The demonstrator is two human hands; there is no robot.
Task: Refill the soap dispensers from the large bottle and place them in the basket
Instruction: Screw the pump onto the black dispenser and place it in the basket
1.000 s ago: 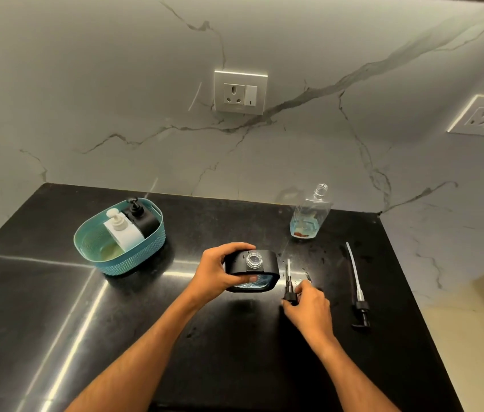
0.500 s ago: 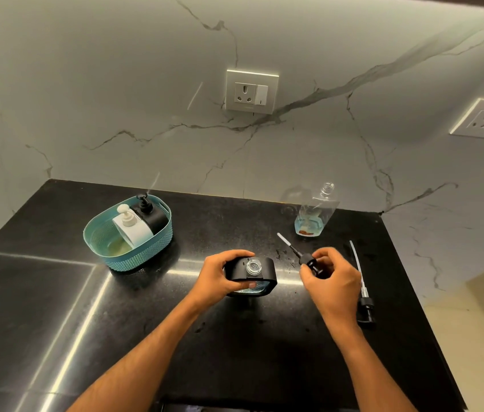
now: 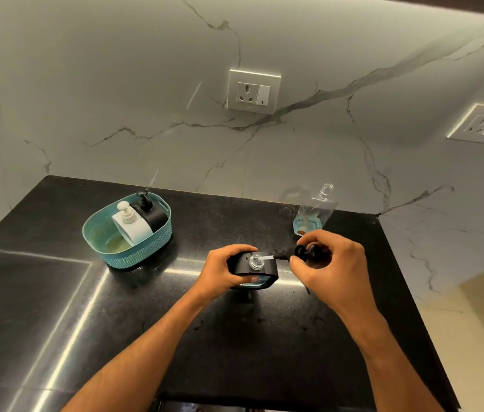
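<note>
The right hand has lifted the black pump head off the tabletop, where it lay a second ago, and has swung it across so that its clear dip tube now points at the open neck of the black dispenser; the tube tip sits at or just over the mouth, and whether it has entered cannot be told. The right grip is pinching the pump head between thumb and curled fingers. The left hand still wraps the dispenser's side, holding it upright near the middle of the tabletop. This suggests filling of this dispenser is over and capping has begun. The large bottle stands uncapped and nearly empty by the wall, and the basket already holds a white dispenser and another black one.
</note>
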